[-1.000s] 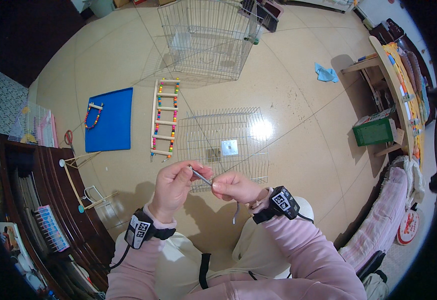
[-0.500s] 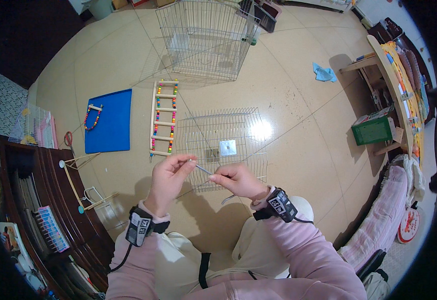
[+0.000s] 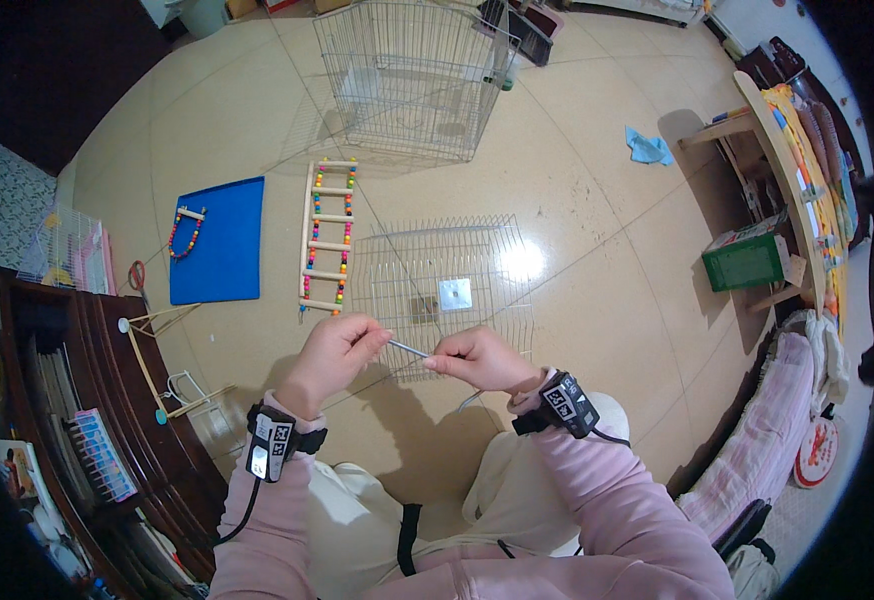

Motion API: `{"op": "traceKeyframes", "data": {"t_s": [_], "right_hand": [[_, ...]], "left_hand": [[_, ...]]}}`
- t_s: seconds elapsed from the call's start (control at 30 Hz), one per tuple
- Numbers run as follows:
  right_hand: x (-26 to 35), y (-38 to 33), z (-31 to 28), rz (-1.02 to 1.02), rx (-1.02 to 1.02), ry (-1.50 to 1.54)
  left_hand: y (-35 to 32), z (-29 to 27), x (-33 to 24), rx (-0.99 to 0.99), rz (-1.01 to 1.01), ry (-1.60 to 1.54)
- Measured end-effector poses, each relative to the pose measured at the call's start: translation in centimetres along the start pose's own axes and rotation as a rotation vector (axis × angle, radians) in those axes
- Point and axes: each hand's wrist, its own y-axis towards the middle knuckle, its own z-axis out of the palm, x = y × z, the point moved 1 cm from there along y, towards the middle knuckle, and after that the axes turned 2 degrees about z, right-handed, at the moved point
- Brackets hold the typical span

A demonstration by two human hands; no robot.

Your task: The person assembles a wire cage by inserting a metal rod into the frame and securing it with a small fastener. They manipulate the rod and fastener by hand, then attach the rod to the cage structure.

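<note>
A thin grey metal rod (image 3: 408,349) is pinched between my two hands, above the near edge of a flat wire panel on the floor. My left hand (image 3: 335,352) grips one end with thumb and fingers closed. My right hand (image 3: 485,360) is closed around the rod farther right, and a bent end sticks out below that hand. The wire panel (image 3: 505,322) carries a small square metal plate (image 3: 455,294). Left of the panel lies a toy ladder (image 3: 331,217) with wooden rungs and coloured beads.
Farther off stands a wire cage (image 3: 417,85). To the left lie a blue tray (image 3: 227,240) holding a beaded swing (image 3: 189,232), red-handled scissors (image 3: 137,277) and a wooden perch frame (image 3: 143,362). Rightward are a light-blue cloth (image 3: 648,146), a green box (image 3: 744,262) and a wooden table (image 3: 757,110).
My left hand and wrist have shifted slightly left and lower. The rod now lies flatter between my hands, with a little more of it showing. My right hand has hardly moved.
</note>
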Motion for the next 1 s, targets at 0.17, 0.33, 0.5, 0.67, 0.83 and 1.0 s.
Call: {"op": "traceKeyframes", "data": {"t_s": [0.17, 0.33, 0.5, 0.67, 0.83, 1.0], "right_hand": [[-0.7, 0.0, -0.3, 0.087, 0.053, 0.053], [-1.0, -0.4, -0.4, 0.012, 0.063, -0.008], [-1.0, -0.5, -0.7, 0.052, 0.082, -0.026], [-0.5, -0.7, -0.9, 0.102, 0.063, 0.094], [-0.4, -0.5, -0.9, 0.114, 0.041, 0.204], [-0.4, -0.5, -0.8, 0.14, 0.038, 0.257]], "left_hand": [[0.0, 0.8, -0.2, -0.024, 0.068, -0.201], [0.0, 1.0, -0.2, 0.043, -0.049, -0.334], [0.5, 1.1, 0.3, 0.04, -0.219, -0.349], [1.0, 1.2, 0.7, -0.08, -0.138, -0.534], [1.1, 1.3, 0.7, -0.129, -0.079, -0.648], [1.0, 1.4, 0.3, -0.139, -0.048, -0.715]]}}
